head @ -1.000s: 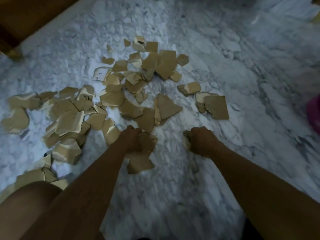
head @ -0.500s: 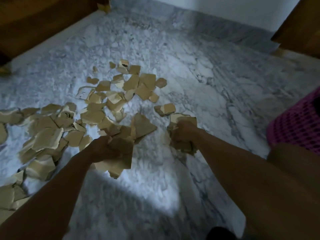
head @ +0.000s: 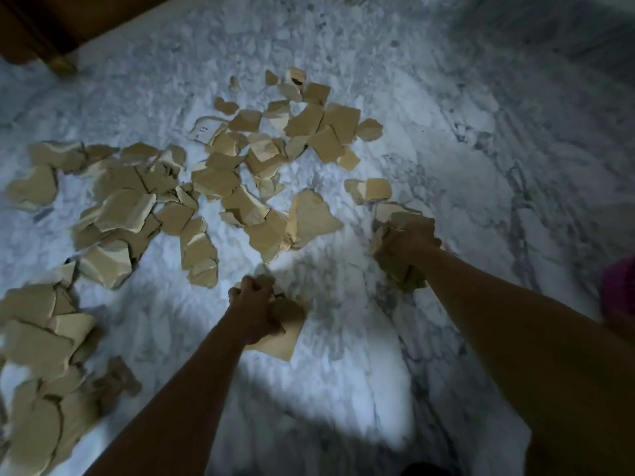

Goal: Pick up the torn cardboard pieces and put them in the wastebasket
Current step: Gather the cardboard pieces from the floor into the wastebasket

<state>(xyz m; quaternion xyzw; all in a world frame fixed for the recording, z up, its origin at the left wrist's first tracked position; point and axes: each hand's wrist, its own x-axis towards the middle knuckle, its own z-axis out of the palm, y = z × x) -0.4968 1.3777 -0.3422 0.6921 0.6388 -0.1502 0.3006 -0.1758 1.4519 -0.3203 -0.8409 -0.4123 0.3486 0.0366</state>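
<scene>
Torn cardboard pieces (head: pixel 220 182), tan, flat and ragged-edged, lie scattered over the white, grey-veined marble floor (head: pixel 343 389) in front of you. The thickest spread runs from the left edge of the floor in view toward its middle, with many scraps overlapping. A looser cluster sits toward the far side, and a small pair lies apart, just beyond your right hand. At the left of that far cluster is a white paper label (head: pixel 202 132) with dark print too small to read.

Your left hand (head: pixel 256 310) is clenched into a fist, fingers curled round a wad of tan cardboard scraps (head: pixel 283 341) that sticks out below and to the right of your knuckles. It is near the nearest scraps of the main spread. You cannot tell from this view whether the wad touches the floor.

Your right hand (head: pixel 407 235) is clenched the same way round a crumpled bunch of tan cardboard (head: pixel 400 273). Torn edges poke out above your fingers and hang down beside your wrist.

Your two hands are well apart, with bare marble between them. A bright patch of light falls on the floor under your forearms, and the far and right parts of the floor are dim.

At the far left corner stands dark brown wooden furniture (head: pixel 41 25) with a brass-coloured foot (head: pixel 63 65) resting on the floor. At the right edge there is a magenta shape (head: pixel 618 290), blurred and cut off, so you cannot tell what it is.
</scene>
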